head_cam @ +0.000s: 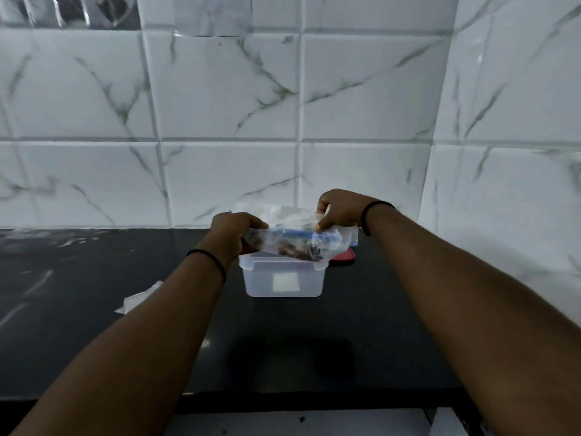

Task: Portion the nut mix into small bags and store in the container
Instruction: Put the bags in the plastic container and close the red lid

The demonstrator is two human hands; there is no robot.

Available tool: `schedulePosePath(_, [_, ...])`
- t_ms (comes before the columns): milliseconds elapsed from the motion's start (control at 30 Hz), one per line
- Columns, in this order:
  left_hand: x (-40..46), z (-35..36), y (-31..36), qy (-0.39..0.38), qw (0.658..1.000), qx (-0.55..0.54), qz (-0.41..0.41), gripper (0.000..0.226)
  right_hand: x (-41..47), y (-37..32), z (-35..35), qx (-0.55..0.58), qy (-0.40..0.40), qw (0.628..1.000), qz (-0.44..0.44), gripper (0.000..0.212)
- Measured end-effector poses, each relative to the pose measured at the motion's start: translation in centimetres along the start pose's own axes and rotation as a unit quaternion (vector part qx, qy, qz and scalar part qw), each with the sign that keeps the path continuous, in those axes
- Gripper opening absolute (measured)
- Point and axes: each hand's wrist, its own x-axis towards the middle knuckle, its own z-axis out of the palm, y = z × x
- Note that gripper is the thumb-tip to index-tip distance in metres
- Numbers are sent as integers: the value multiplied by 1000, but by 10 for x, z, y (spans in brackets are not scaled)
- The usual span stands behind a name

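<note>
A clear plastic container (283, 280) with a white label stands open on the black counter. Right above its mouth I hold a small clear zip bag (292, 242) with a blue seal strip and dark nuts inside. My left hand (234, 232) grips the bag's left end. My right hand (338, 212) pinches its upper right edge between thumb and fingers. More clear bags (276, 212) lie behind, partly hidden by the held one.
A red lid (345, 258) lies flat on the counter just right of and behind the container. A crumpled clear bag (138, 300) lies at the left. The black counter (314, 341) meets a white marble-tiled wall behind and a tiled corner at the right.
</note>
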Motion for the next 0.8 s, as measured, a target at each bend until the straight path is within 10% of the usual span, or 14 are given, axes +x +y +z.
schedulePosePath(167, [23, -9, -6, 90, 970, 203, 99, 60, 23, -17, 9, -37, 38, 999, -8, 31])
schedulePosePath(333, [25, -5, -12, 100, 839, 508, 169, 41, 33, -25, 39, -108, 36, 993, -33, 41])
schedulePosePath(500, [37, 7, -26, 128, 751, 590, 268, 49, 34, -19, 67, -220, 103, 969, -52, 41])
schedulePosePath(667, [30, 17, -24, 185, 602, 706, 326, 9, 17, -29, 71, -222, 193, 955, 46, 64])
schedulePosePath(800, [25, 24, -24, 170, 618, 695, 327, 9, 12, -29, 76, -139, 127, 981, 37, 25])
